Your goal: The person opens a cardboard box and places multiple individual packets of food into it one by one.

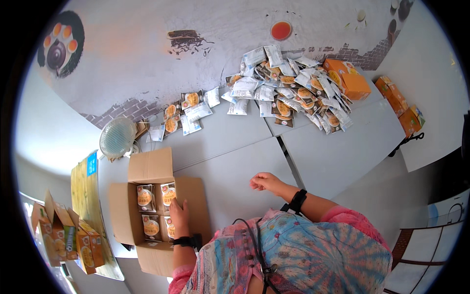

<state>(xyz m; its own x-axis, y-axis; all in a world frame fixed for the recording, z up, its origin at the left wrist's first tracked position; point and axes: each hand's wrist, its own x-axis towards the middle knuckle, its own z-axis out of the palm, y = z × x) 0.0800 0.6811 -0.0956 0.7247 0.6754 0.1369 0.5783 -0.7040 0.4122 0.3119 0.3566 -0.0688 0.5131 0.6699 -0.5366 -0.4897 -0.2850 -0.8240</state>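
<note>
Flat, shiny brown packets (pixel 145 197) should be straightened gently; the left hand (pixel 179 215) is spread, the right hand (pixel 265 183) curled, empty.

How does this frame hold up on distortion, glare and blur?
Head view: black corners, and the yellow board curves at its edge; the left wall is brightly washed out; the open carton is shaded inside; the left hand and right hand show no strong blur.
</note>
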